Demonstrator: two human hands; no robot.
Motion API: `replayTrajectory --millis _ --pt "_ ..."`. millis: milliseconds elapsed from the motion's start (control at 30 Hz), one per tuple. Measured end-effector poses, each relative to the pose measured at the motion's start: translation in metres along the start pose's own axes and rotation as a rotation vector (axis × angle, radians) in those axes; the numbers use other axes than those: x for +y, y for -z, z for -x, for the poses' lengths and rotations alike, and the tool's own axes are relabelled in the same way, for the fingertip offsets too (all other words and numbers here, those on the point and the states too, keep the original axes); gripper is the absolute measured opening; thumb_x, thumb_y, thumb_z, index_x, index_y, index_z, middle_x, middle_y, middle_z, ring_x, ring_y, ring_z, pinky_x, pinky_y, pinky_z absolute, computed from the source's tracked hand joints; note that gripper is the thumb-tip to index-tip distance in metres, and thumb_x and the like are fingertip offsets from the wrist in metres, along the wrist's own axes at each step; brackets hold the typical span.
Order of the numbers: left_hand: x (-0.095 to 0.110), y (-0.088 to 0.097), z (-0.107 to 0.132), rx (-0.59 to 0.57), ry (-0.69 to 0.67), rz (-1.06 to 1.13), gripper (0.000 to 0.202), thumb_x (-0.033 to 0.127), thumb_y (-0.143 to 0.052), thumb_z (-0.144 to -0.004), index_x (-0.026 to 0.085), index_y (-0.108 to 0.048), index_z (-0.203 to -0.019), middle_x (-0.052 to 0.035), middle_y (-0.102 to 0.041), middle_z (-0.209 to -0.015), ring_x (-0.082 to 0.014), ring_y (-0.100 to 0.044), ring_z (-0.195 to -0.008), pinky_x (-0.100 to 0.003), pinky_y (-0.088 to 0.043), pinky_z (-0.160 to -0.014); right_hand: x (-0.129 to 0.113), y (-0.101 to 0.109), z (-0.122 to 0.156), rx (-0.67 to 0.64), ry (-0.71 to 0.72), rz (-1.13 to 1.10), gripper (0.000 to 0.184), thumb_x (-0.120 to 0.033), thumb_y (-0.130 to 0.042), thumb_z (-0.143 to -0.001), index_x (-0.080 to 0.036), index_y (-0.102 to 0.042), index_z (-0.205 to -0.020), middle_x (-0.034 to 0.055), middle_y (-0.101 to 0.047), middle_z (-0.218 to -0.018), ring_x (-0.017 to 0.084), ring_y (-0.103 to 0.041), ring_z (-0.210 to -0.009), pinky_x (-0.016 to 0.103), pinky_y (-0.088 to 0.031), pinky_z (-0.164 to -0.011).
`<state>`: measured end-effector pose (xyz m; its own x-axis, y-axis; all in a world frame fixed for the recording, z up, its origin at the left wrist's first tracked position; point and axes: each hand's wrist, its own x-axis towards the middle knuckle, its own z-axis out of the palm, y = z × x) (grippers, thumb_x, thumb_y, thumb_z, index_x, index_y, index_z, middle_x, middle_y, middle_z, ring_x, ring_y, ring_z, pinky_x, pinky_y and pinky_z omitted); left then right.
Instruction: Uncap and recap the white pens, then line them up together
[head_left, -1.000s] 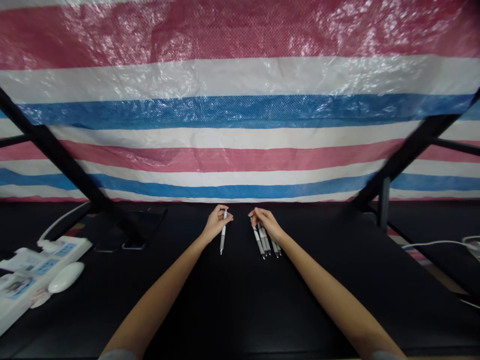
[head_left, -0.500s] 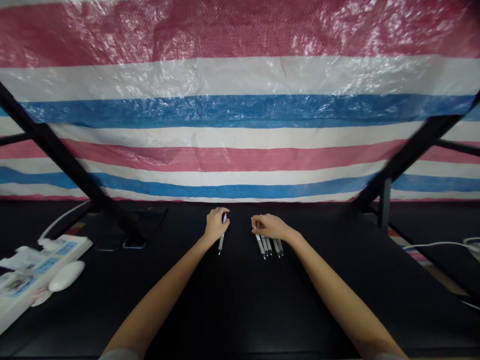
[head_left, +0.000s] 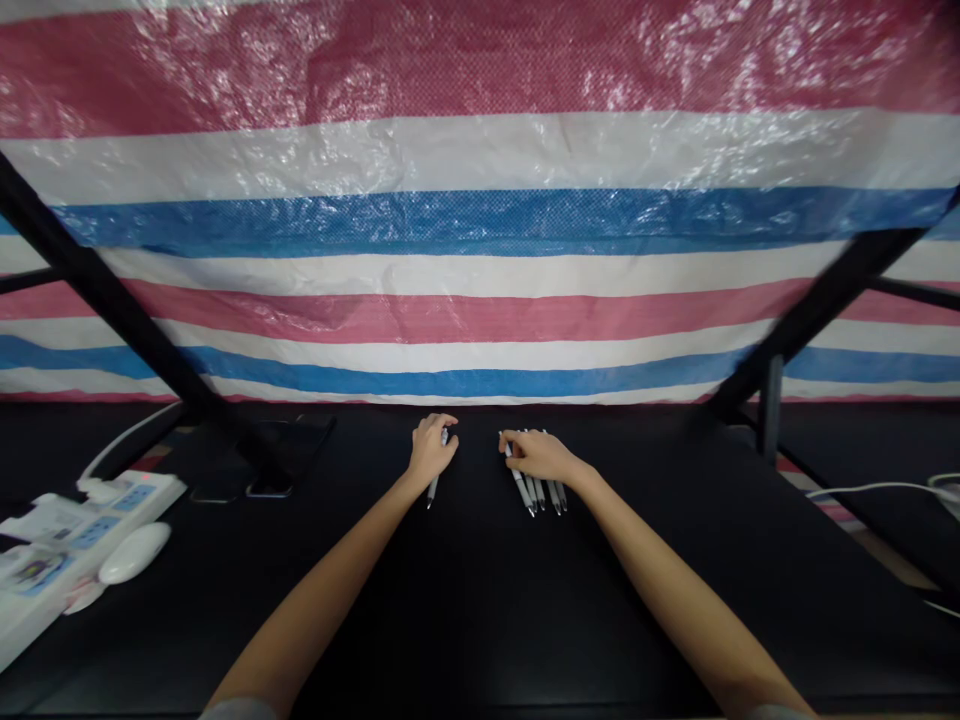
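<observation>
On the black tabletop, my left hand (head_left: 431, 448) rests over a single white and grey pen (head_left: 433, 489). Its thumb and forefinger are apart, the pen's upper end shows between them, and the palm hides the middle. To the right, my right hand (head_left: 541, 455) is curled over a row of several similar pens (head_left: 540, 492), their tips pointing toward me. Thumb and fingers close around the upper part of the leftmost pen (head_left: 520, 488) in that row. The other pens lie partly hidden under the same hand.
A white power strip (head_left: 90, 545) with plugs and a white computer mouse (head_left: 135, 553) sit at the left. Dark phone-like devices (head_left: 268, 487) lie by the left black frame bar (head_left: 150, 320). Another bar (head_left: 817, 300) slants at the right. Striped plastic sheeting (head_left: 480, 225) hangs behind.
The single pen under my left hand has shifted slightly left. The leftmost pen of the row has tilted a little, its tip moving right. Both hands have barely moved.
</observation>
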<state>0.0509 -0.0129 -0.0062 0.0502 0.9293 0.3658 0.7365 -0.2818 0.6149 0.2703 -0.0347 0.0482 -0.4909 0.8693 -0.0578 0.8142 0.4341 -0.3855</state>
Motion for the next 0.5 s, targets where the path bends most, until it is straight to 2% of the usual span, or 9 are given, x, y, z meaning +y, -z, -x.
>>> replayTrajectory --millis 167,267,367,500 --pt "-0.003 -0.001 -0.001 0.021 -0.030 -0.007 0.024 0.007 -0.054 -0.069 0.020 -0.062 -0.087 -0.0036 -0.056 -0.085 -0.0195 -0.054 -0.084 -0.035 -0.044 -0.081 0.011 0.004 -0.002 0.051 0.054 -0.322 0.019 -0.020 -0.047 -0.079 -0.021 -0.058 -0.095 -0.0040 -0.054 -0.063 0.012 -0.050 -0.059 0.022 -0.033 -0.058" --pt "-0.004 -0.001 -0.001 0.008 -0.046 0.025 0.025 0.005 -0.051 -0.070 0.019 -0.062 -0.087 -0.0036 -0.054 -0.084 -0.0176 -0.054 -0.080 -0.033 -0.045 -0.079 0.015 0.007 -0.002 0.095 0.077 -0.552 0.021 -0.019 -0.045 -0.079 -0.019 -0.055 -0.097 -0.0052 -0.045 -0.061 0.010 -0.046 -0.057 0.022 -0.035 -0.057" --pt "-0.003 0.000 0.000 -0.003 -0.046 0.031 0.025 0.005 -0.050 -0.072 0.019 -0.062 -0.088 -0.0034 -0.053 -0.085 -0.0163 -0.055 -0.076 -0.031 -0.046 -0.076 0.017 0.010 -0.001 0.080 0.055 -0.783 0.027 -0.016 -0.043 -0.077 -0.020 -0.049 -0.103 -0.0062 -0.040 -0.065 0.009 -0.044 -0.052 0.022 -0.038 -0.053" --pt "-0.002 0.001 0.001 -0.004 -0.063 0.006 0.024 0.006 -0.049 -0.074 0.020 -0.062 -0.088 -0.0033 -0.054 -0.085 -0.0163 -0.056 -0.078 -0.031 -0.045 -0.078 0.019 0.013 0.000 0.053 0.019 -0.867 0.038 -0.014 -0.045 -0.074 -0.023 -0.043 -0.110 -0.0052 -0.044 -0.074 0.007 -0.044 -0.050 0.019 -0.036 -0.046"
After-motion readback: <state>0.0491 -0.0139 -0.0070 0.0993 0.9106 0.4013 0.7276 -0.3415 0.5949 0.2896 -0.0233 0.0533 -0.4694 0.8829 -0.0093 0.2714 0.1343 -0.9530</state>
